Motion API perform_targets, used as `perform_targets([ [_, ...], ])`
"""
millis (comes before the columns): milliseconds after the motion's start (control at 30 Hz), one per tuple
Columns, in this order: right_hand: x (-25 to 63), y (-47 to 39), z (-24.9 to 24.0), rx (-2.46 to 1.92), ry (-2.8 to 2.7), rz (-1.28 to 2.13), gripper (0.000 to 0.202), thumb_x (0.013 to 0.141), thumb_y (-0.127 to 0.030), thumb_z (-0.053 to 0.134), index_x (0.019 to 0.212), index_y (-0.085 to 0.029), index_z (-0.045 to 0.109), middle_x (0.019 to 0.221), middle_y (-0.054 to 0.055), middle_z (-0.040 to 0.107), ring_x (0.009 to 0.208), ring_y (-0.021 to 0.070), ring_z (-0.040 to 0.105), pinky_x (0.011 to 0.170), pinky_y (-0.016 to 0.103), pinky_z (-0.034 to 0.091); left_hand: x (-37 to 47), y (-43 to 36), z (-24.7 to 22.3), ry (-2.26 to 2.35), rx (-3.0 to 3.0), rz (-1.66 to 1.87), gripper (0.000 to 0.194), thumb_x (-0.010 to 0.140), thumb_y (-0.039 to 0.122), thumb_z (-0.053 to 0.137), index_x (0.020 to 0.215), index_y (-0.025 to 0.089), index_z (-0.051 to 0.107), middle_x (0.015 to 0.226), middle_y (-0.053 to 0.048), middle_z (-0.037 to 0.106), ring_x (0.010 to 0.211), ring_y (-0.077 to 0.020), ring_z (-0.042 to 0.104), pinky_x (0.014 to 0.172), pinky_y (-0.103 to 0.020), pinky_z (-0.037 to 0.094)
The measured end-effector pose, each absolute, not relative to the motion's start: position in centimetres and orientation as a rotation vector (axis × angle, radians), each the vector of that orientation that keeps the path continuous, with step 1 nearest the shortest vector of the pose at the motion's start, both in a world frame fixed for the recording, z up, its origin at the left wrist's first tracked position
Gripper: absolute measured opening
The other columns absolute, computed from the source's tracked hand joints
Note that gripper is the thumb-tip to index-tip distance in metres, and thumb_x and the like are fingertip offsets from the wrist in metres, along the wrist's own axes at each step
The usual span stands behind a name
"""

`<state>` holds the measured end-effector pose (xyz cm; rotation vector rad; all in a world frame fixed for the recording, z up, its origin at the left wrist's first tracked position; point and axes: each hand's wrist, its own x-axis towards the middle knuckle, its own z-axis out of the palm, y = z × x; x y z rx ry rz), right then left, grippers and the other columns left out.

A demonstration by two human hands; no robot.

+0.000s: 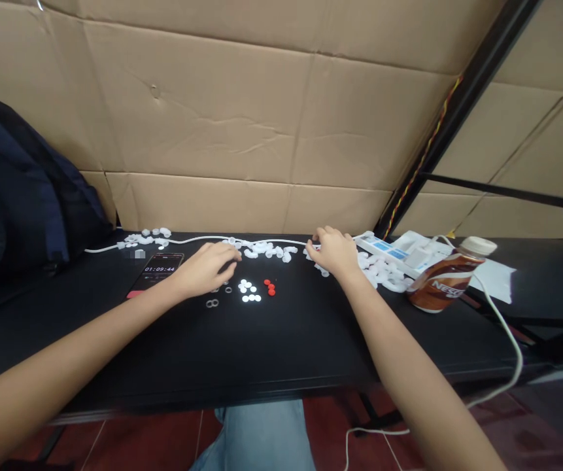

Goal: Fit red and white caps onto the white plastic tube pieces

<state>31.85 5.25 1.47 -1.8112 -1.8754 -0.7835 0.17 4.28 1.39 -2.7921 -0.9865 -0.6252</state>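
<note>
Red discs (271, 288) lie on the black surface (281, 347), white discs (253, 289) at their nine o'clock. At ten, the left hand (212, 265) is half-curled near clear rings (212, 303); at two, the right hand (335, 252) arches loosely beside white pieces (380, 272). I cannot tell whether either grips anything.

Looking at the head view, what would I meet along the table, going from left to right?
Dark bag, phone, left hand, white discs, red discs, right hand, brown Nescafé bottle.
</note>
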Motion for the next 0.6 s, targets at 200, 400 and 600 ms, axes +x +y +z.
perform_targets([
  [200,31.6,5.2,1.5,-1.781,-1.908,-0.684,0.02,0.083,-0.032,0.049,0.081,-0.016,0.061,0.088,0.01,0.067,0.082,0.0234,0.06,0.068,0.033,0.032,-0.1,-0.9,1.5,-0.455,-3.123,-0.628,0.024,0.093,0.016,0.045,0.109,0.022,0.063,0.106,-0.003,0.069,0.103,-0.0165,0.061,0.096,-0.034,0.042],
  [400,31.5,5.4,1.5,-1.774,-1.898,-0.572,0.02,0.082,-0.033,0.049,0.079,-0.017,0.061,0.087,0.01,0.066,0.08,0.0223,0.06,0.067,0.032,0.034,-0.3,-1.5,1.6,-0.449,-3.133,-0.694,0.03,0.093,0.014,0.045,0.115,0.023,0.063,0.107,-0.005,0.068,0.099,-0.0166,0.062,0.091,-0.033,0.044],
  [600,30.9,5.0,1.7,-1.579,-1.983,-0.339,0.016,0.082,-0.03,0.05,0.08,-0.018,0.061,0.089,0.007,0.066,0.075,0.0184,0.059,0.066,0.03,0.038,-0.5,-0.9,1.3,-0.658,-3.01,-0.612,0.026,0.096,0.023,0.045,0.117,0.023,0.062,0.111,-0.005,0.064,0.101,-0.0178,0.059,0.09,-0.033,0.044],
])
